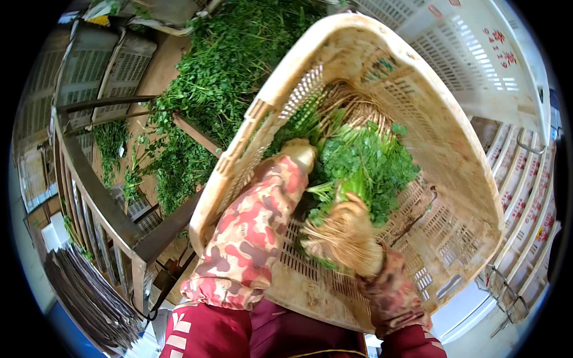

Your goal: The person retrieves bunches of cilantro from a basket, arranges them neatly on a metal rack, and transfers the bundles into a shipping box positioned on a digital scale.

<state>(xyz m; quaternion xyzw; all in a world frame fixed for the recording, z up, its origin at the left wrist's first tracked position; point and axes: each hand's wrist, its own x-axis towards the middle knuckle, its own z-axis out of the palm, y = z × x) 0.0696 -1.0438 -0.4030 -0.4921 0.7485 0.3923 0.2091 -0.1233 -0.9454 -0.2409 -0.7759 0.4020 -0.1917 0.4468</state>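
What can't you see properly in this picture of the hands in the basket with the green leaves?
All in the head view:
- Left hand: its fingers are buried in the leafy greens, so its grip is hidden.
- Right hand: pale roots blend with the glove, so its hold is unclear.
- Basket: its near rim is hidden behind the patterned sleeves.
- Stacked crates: bent and cut off by the fisheye edge.

Slotted plastic crate (pixel 453 149), matt and soil-stained – patterned cloth sleeve covers (pixel 253 238), leafy herb bunches (pixel 364 161) with stringy roots, worn metal frame (pixel 113 221).
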